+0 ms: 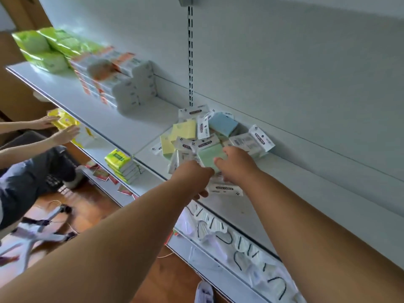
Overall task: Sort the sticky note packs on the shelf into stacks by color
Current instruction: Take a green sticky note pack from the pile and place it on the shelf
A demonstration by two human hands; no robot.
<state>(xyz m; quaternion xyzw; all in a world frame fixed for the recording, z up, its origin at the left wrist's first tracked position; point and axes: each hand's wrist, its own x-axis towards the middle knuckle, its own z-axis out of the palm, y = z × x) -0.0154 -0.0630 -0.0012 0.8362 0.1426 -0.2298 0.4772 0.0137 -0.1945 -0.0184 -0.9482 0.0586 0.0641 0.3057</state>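
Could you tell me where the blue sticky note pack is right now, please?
In the head view, the blue sticky note pack sits at the back of the jumbled pile on the shelf, against the rear wall, right of the yellow packs and beyond both hands.

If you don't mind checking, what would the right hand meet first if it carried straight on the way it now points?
The right hand points up and left into the pile, with its fingertips already at the green sticky note pack. Going on, it would likely push into that pack first, then the yellow packs behind; depth is hard to judge.
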